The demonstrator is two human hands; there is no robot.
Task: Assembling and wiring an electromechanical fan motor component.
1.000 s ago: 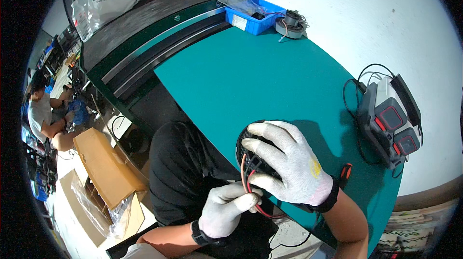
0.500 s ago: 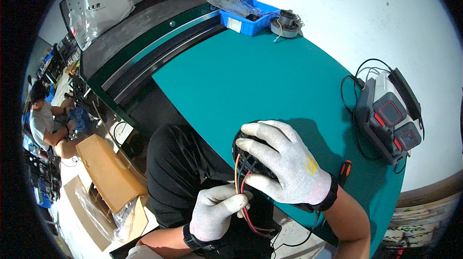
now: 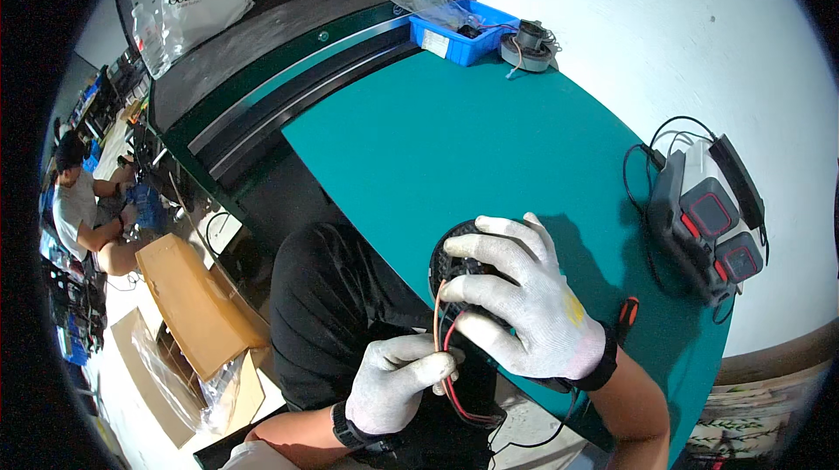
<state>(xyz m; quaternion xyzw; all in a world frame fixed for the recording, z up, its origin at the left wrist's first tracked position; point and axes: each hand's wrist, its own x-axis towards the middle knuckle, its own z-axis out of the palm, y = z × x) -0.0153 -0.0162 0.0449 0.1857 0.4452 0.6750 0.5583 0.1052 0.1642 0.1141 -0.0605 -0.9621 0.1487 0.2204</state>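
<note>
A round black part (image 3: 443,262) with a ribbed, open-looking face stands at the near edge of the green tabletop (image 3: 419,146). My right hand (image 3: 533,308), in a white knit glove, is curled over it with the fingers spread and gripping its side. Several thin wires (image 3: 437,321), orange, red and black, run down from the part. In the same kind of glove, my left hand (image 3: 391,387) pinches those wires between thumb and forefinger, just below the table edge. The palm side of the right hand and the part's far side are hidden.
A screwdriver (image 3: 627,317) with an orange and black handle lies beside my right wrist. Two grey-red battery packs in a charger (image 3: 699,208) stand at right. Behind are a blue bin (image 3: 463,41) and a grey motor-like part (image 3: 528,48). Cardboard boxes (image 3: 197,304) and a seated person are at left.
My right hand's fingers have spread and shifted on the round black part, so more of its face shows. My left hand keeps its pinch on the wires. The whole view has shifted slightly.
</note>
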